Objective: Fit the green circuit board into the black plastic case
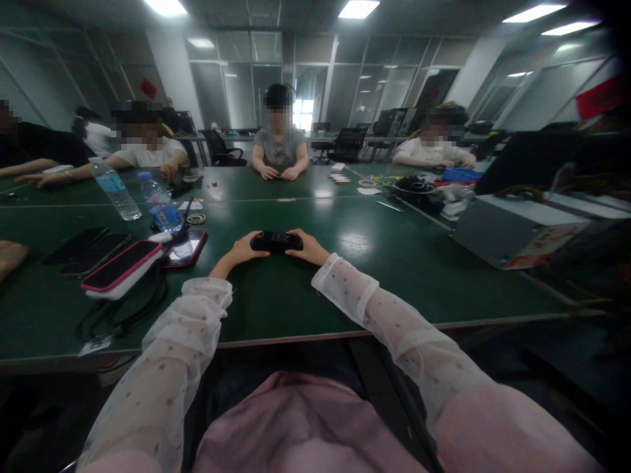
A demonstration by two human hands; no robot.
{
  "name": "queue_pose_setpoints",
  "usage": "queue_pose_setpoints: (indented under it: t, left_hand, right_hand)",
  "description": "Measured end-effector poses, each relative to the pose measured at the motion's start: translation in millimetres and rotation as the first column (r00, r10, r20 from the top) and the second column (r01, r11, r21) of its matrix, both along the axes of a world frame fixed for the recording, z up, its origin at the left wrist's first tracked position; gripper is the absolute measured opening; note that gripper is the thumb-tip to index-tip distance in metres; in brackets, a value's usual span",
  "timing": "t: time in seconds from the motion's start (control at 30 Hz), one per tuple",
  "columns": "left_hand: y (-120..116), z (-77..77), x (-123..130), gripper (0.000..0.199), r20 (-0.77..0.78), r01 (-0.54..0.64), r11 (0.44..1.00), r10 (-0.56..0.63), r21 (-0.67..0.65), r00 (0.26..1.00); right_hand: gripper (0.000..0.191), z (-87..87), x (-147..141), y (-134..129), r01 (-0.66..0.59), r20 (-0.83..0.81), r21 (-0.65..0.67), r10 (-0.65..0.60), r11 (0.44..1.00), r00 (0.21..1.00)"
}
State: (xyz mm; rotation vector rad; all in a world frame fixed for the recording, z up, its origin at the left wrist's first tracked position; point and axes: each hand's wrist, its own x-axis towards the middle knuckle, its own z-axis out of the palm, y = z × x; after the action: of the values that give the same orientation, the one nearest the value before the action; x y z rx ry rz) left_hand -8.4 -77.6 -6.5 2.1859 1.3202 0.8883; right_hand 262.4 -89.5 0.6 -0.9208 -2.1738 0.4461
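A black handheld device [277, 242], wide and low with a small dark screen on its upper face, is held just above or on the green table; which of the two I cannot tell. My left hand [246, 248] is closed round its left end, thumb along the near edge. At the other end, my right hand [309, 248] grips it the same way. The fingers behind the device are mostly hidden. To the left of my left hand lies a phone with a red edge [185, 249], its screen bright with reflection.
Left on the green table [276, 302] are a white power bank-like block with a pink-edged phone [123, 266], black cables [133, 309] and two water bottles [116, 188] [160, 203]. A grey metal box [513, 230] stands at the right. Several people sit around the table.
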Motion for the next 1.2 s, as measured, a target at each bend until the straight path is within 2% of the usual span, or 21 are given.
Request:
queue_pose_setpoints:
  t: [0.33,0.67,1.03,1.2]
  left_hand:
    - [-4.1,3.5,2.3,0.075,0.084,0.027,0.999,-0.024,-0.032,0.996]
    - [-4.6,4.5,3.2,0.068,0.105,-0.005,0.998,0.012,-0.067,0.994]
    - [-3.6,5.8,3.3,0.065,0.047,0.000,0.999,0.002,-0.041,0.999]
    - [-1.6,8.2,2.8,0.063,0.005,0.008,1.000,-0.008,-0.021,1.000]
  right_hand:
    - [0.056,-2.7,1.0,3.6,-0.033,-0.045,-0.033,0.031,0.999,0.998]
    - [0.057,-8.0,3.0,8.4,-0.045,-0.084,-0.091,0.037,0.995,0.996]
    - [0.058,-4.0,2.0,3.2,-0.014,0.017,-0.028,0.014,1.000,1.000]
    - [0.057,-2.0,2.5,7.1,-0.010,0.035,-0.040,0.011,0.999,0.999]
